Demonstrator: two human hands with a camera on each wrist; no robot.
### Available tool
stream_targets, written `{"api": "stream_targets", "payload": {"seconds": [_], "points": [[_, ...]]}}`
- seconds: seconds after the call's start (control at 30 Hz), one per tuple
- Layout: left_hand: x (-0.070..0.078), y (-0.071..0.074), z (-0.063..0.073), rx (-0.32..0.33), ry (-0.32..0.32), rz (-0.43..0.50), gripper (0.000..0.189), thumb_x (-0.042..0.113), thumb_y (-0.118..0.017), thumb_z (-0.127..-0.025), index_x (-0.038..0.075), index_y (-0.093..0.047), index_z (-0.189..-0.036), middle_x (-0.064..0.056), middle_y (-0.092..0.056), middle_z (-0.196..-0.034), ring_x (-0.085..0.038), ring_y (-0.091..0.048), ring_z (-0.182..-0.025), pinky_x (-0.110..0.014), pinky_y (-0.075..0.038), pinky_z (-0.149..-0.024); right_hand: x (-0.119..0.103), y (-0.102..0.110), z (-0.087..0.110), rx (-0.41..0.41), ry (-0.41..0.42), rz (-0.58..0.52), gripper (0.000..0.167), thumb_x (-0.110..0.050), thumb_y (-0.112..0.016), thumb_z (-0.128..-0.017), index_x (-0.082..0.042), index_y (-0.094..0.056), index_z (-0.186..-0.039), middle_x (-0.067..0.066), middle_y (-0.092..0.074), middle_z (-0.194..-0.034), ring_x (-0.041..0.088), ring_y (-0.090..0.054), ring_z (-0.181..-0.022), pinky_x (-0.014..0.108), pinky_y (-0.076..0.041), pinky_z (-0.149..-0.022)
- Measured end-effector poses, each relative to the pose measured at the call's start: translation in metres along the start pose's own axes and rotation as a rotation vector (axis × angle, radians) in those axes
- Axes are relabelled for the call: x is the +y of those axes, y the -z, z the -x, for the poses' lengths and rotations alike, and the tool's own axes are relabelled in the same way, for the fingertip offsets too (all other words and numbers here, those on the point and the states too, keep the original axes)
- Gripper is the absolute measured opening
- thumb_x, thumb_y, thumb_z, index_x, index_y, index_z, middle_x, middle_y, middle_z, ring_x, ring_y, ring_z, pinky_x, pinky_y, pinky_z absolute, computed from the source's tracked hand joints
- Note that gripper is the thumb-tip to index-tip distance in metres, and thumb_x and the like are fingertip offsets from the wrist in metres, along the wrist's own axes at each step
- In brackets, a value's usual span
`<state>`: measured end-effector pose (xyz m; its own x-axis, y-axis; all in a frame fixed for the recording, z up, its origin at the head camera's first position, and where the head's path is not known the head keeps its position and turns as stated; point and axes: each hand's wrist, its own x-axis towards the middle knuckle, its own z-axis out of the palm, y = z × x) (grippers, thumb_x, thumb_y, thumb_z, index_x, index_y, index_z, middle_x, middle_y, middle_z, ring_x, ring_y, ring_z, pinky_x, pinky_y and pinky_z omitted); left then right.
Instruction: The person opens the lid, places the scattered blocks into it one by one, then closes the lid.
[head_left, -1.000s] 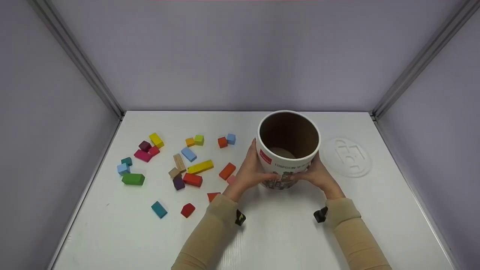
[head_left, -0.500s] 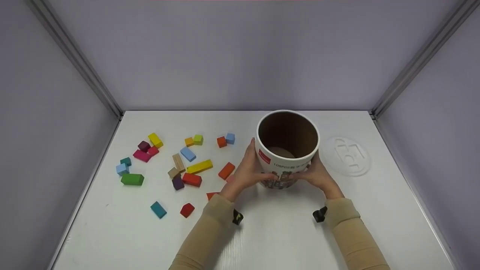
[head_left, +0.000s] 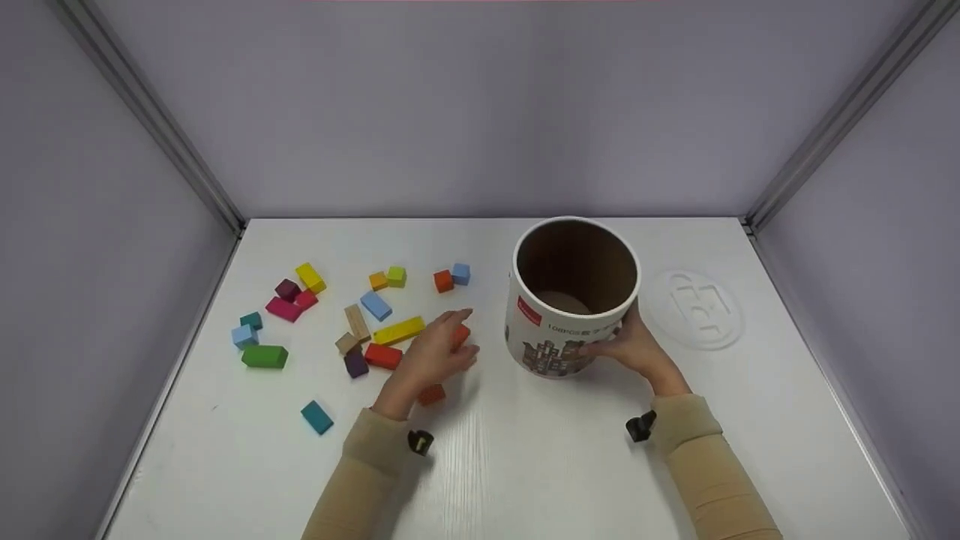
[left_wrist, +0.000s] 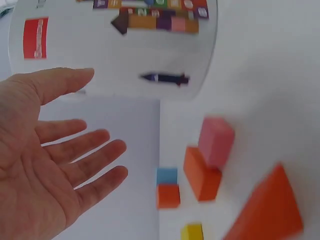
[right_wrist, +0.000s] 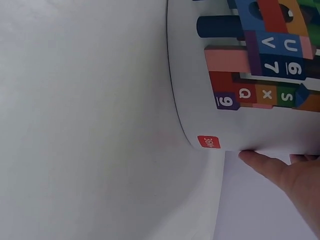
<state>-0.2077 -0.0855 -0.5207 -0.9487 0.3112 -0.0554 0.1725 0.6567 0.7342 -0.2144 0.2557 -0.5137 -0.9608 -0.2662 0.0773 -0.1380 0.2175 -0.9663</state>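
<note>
A white cardboard bucket (head_left: 529, 341) with printed toy blocks on its side stands upright, its inside showing brown. My right hand (head_left: 637, 349) grips the bucket's right side, thumb across the front; in the right wrist view its thumb (right_wrist: 265, 166) lies along the printed wall. Apart from the bucket, my left hand (head_left: 433, 356) hovers over the blocks with fingers spread, holding nothing. Below it are an orange block (left_wrist: 200, 175), a pink block (left_wrist: 216, 141) and a red-orange triangular block (left_wrist: 272, 210). From the head, the left hand partly covers these.
Several coloured wooden blocks lie scattered on the left: a green one (head_left: 265, 357), a yellow bar (head_left: 398, 331), a red one (head_left: 383, 356), a teal one (head_left: 317, 417). A clear round lid (head_left: 697, 311) lies right of the bucket on the white table (head_left: 555, 465). Walls enclose the back and sides.
My left hand has let go of the bucket and moved left and slightly down over the blocks. The right hand and the bucket have stayed in place.
</note>
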Motion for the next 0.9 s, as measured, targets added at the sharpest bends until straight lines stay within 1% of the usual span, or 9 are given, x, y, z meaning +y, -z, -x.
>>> {"api": "stream_targets", "payload": {"seconds": [0.1,0.17,0.23,0.37,0.5,0.67,0.73,0.83,0.9], "points": [[-0.014,0.007,0.005,0.007,0.035,-0.027,0.056,0.023,-0.07,-0.092,0.014,-0.05,-0.144,-0.008,-0.052,-0.141,-0.027,-0.055,-0.12,-0.045,-0.045,-0.101,-0.001,0.001,-0.001,-0.002,0.008,-0.012,0.132,-0.001,-0.091,-0.064,-0.017,0.005,-0.154,0.017,-0.015,-0.157,0.04,-0.017,-0.143,0.063,-0.02,-0.111],[-0.022,0.007,0.007,0.006,0.055,-0.05,0.054,0.024,-0.071,-0.092,0.013,-0.053,-0.141,-0.009,-0.055,-0.137,-0.027,-0.056,-0.117,-0.046,-0.046,-0.1,-0.002,0.001,-0.001,0.0,0.002,-0.018,0.132,-0.002,-0.091,-0.064,-0.019,0.005,-0.154,0.015,-0.014,-0.158,0.039,-0.017,-0.144,0.062,-0.02,-0.111],[-0.028,0.005,0.008,0.0,0.059,-0.085,0.052,0.024,-0.071,-0.091,0.011,-0.055,-0.139,-0.01,-0.057,-0.133,-0.027,-0.057,-0.115,-0.046,-0.046,-0.1,-0.003,0.001,-0.001,0.001,0.0,-0.022,0.132,-0.002,-0.091,-0.065,-0.021,0.005,-0.154,0.014,-0.013,-0.158,0.038,-0.016,-0.144,0.061,-0.02,-0.111],[-0.035,-0.003,0.007,-0.023,0.029,-0.149,0.043,0.02,-0.07,-0.092,0.008,-0.061,-0.132,-0.009,-0.063,-0.121,-0.024,-0.059,-0.104,-0.044,-0.048,-0.097,-0.002,0.001,-0.001,-0.004,0.004,-0.023,0.132,-0.002,-0.091,-0.065,-0.02,0.005,-0.154,0.015,-0.013,-0.158,0.039,-0.016,-0.144,0.061,-0.02,-0.111],[-0.036,-0.013,0.006,-0.05,-0.024,-0.219,0.034,0.015,-0.068,-0.093,0.008,-0.064,-0.126,-0.006,-0.063,-0.106,-0.022,-0.057,-0.091,-0.04,-0.052,-0.091,-0.001,0.0,-0.001,-0.008,0.01,-0.037,0.132,-0.001,-0.09,-0.065,-0.019,0.006,-0.154,0.018,-0.014,-0.157,0.041,-0.017,-0.143,0.061,-0.019,-0.112],[-0.036,-0.023,0.007,-0.073,-0.07,-0.288,0.04,0.016,-0.071,-0.092,0.011,-0.062,-0.131,-0.005,-0.062,-0.108,-0.021,-0.057,-0.093,-0.039,-0.051,-0.093,0.0,-0.002,-0.001,-0.024,0.019,-0.056,0.132,0.002,-0.088,-0.065,-0.019,0.007,-0.154,0.021,-0.015,-0.155,0.044,-0.021,-0.141,0.058,-0.021,-0.112],[-0.038,-0.026,0.007,-0.088,-0.07,-0.303,0.044,0.018,-0.071,-0.092,0.012,-0.06,-0.134,-0.004,-0.062,-0.114,-0.021,-0.057,-0.097,-0.04,-0.05,-0.095,0.004,-0.002,-0.002,-0.02,0.009,-0.052,0.133,0.002,-0.089,-0.065,-0.022,0.007,-0.154,0.02,-0.016,-0.156,0.042,-0.022,-0.141,0.058,-0.021,-0.112],[-0.039,-0.031,0.007,-0.096,-0.081,-0.326,0.044,0.02,-0.069,-0.093,0.012,-0.06,-0.135,-0.005,-0.061,-0.119,-0.023,-0.057,-0.098,-0.041,-0.049,-0.096,0.004,-0.002,-0.002,-0.013,0.001,-0.049,0.134,0.001,-0.089,-0.064,-0.022,0.007,-0.154,0.018,-0.016,-0.156,0.04,-0.02,-0.143,0.059,-0.018,-0.113],[-0.04,-0.033,0.006,-0.087,-0.099,-0.34,0.04,0.022,-0.066,-0.096,0.012,-0.061,-0.134,-0.006,-0.06,-0.12,-0.024,-0.058,-0.099,-0.042,-0.049,-0.096,0.003,-0.001,-0.003,-0.011,0.007,-0.048,0.134,0.001,-0.09,-0.064,-0.023,0.007,-0.154,0.018,-0.015,-0.157,0.039,-0.018,-0.143,0.058,-0.016,-0.114]]}}
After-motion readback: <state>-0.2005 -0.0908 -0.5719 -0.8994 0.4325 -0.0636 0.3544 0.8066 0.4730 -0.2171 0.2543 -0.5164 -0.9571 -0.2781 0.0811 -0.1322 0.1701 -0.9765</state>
